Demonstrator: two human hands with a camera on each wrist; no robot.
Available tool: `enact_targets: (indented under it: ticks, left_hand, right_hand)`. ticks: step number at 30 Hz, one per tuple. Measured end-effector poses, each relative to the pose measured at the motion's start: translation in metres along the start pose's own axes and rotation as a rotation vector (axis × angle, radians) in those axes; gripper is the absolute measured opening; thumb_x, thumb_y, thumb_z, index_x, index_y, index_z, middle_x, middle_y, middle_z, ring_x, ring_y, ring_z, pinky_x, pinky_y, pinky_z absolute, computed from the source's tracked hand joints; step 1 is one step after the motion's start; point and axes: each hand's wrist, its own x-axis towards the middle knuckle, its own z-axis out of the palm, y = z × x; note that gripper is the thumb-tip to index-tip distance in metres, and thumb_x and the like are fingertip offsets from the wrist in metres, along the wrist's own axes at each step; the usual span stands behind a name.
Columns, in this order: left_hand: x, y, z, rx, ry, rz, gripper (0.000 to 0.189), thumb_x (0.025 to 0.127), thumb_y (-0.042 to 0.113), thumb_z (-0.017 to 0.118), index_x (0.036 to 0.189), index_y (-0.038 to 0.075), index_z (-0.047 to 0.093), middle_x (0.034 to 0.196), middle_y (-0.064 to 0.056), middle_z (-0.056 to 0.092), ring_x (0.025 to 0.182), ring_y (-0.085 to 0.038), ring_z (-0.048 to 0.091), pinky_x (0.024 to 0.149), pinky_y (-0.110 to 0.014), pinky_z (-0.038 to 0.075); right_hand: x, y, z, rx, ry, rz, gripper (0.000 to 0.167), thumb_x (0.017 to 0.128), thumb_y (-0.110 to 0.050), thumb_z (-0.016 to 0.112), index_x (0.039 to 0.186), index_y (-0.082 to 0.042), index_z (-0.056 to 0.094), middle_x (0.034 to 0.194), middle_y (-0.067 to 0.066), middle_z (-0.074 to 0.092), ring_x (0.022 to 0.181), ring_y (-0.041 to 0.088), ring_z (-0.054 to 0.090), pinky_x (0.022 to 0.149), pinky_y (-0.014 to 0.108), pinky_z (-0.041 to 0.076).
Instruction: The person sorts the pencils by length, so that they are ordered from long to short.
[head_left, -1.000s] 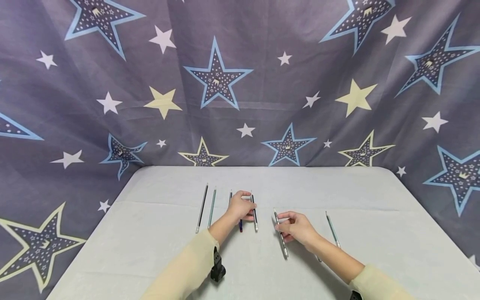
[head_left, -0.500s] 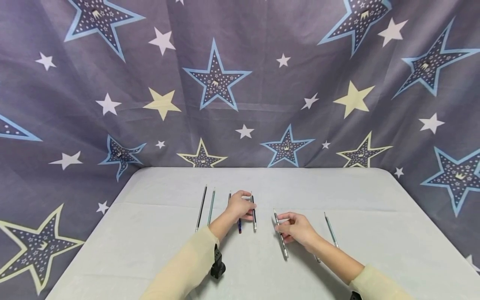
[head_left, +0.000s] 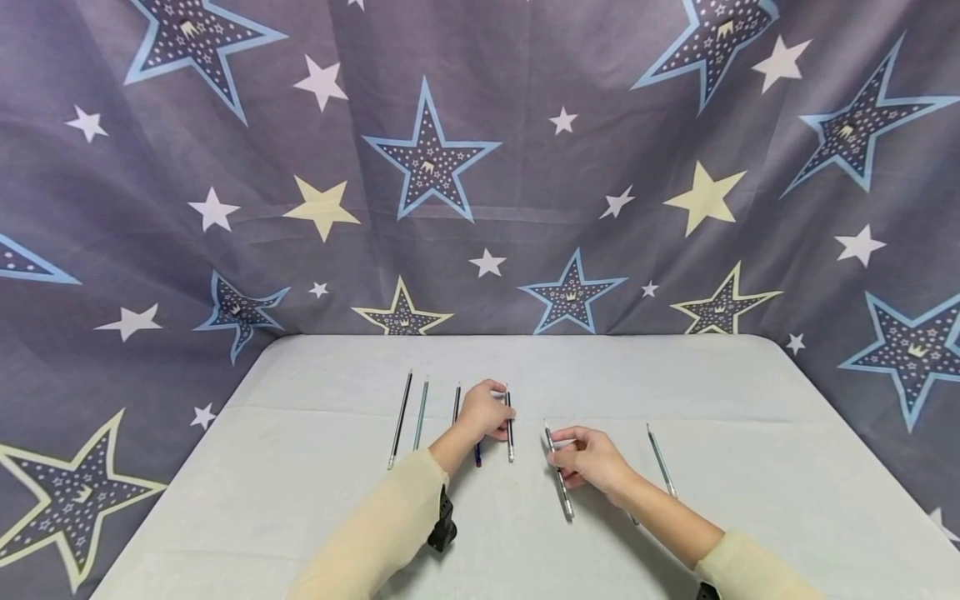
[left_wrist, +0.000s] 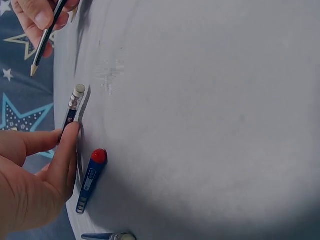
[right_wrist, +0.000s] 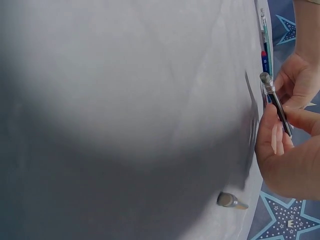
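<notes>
In the head view my left hand (head_left: 483, 411) pinches a dark pencil (head_left: 511, 442) with a white eraser end, which points toward me. The left wrist view shows thumb and fingertips on its barrel, and the eraser end (left_wrist: 79, 91) sticks out past them. To the right, my right hand (head_left: 592, 458) grips another dark pencil (head_left: 565, 497) between thumb and fingers, tilted, its sharpened tip pointing away. Its metal-capped end (right_wrist: 267, 80) shows in the right wrist view. Beside the left hand lies a blue pen-like stick (left_wrist: 90, 181) with a red end, partly hidden by that hand in the head view.
Left of my hands lie a black pencil (head_left: 400, 421), a teal pencil (head_left: 422, 412) and a dark-tipped one (head_left: 456, 404) on the white-covered table (head_left: 225, 500). Another teal pencil (head_left: 661, 461) lies at right. A pencil end (head_left: 634, 520) shows beneath my right forearm. A starry curtain (head_left: 480, 217) hangs behind.
My left hand has shifted slightly right, and its pencil now stands straighter in the head view. The right hand keeps its grip, almost unmoved.
</notes>
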Motion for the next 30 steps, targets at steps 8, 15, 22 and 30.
enact_targets:
  ticks: [8, 15, 22, 30]
  left_hand:
    - [0.001, 0.001, 0.002, 0.144, 0.001, -0.009, 0.042, 0.076, -0.005, 0.068, 0.116, -0.002, 0.057, 0.062, -0.01, 0.056, 0.048, -0.015, 0.057, 0.045, -0.025, 0.057]
    - [-0.006, 0.006, 0.002, 0.246, 0.008, 0.004, 0.043, 0.077, -0.003, 0.069, 0.118, -0.002, 0.057, 0.061, -0.01, 0.056, 0.048, -0.016, 0.058, 0.044, -0.026, 0.056]
    - [-0.006, 0.001, 0.001, 0.227, 0.003, 0.019, 0.044, 0.078, -0.001, 0.069, 0.12, -0.001, 0.056, 0.062, -0.01, 0.057, 0.046, -0.014, 0.056, 0.043, -0.023, 0.055]
    - [-0.004, -0.001, 0.001, 0.217, 0.001, 0.035, 0.045, 0.078, 0.0, 0.07, 0.121, 0.0, 0.056, 0.065, -0.009, 0.055, 0.046, -0.012, 0.054, 0.042, -0.022, 0.055]
  right_hand:
    - [0.0, -0.002, 0.0, -0.003, -0.002, -0.006, 0.043, 0.081, -0.006, 0.066, 0.12, 0.008, 0.052, 0.077, 0.003, 0.058, 0.062, 0.013, 0.055, 0.057, 0.029, 0.058]
    - [0.004, -0.004, -0.001, 0.003, 0.006, -0.003, 0.042, 0.081, -0.006, 0.066, 0.119, 0.007, 0.053, 0.076, 0.003, 0.057, 0.062, 0.012, 0.055, 0.058, 0.027, 0.058]
    - [0.009, -0.005, -0.004, 0.001, 0.042, 0.014, 0.041, 0.082, -0.007, 0.066, 0.119, 0.006, 0.054, 0.078, 0.004, 0.056, 0.062, 0.012, 0.055, 0.059, 0.027, 0.058]
    - [0.016, -0.006, -0.008, 0.015, 0.08, 0.042, 0.039, 0.082, -0.006, 0.066, 0.119, 0.004, 0.055, 0.079, 0.007, 0.058, 0.061, 0.013, 0.055, 0.058, 0.027, 0.058]
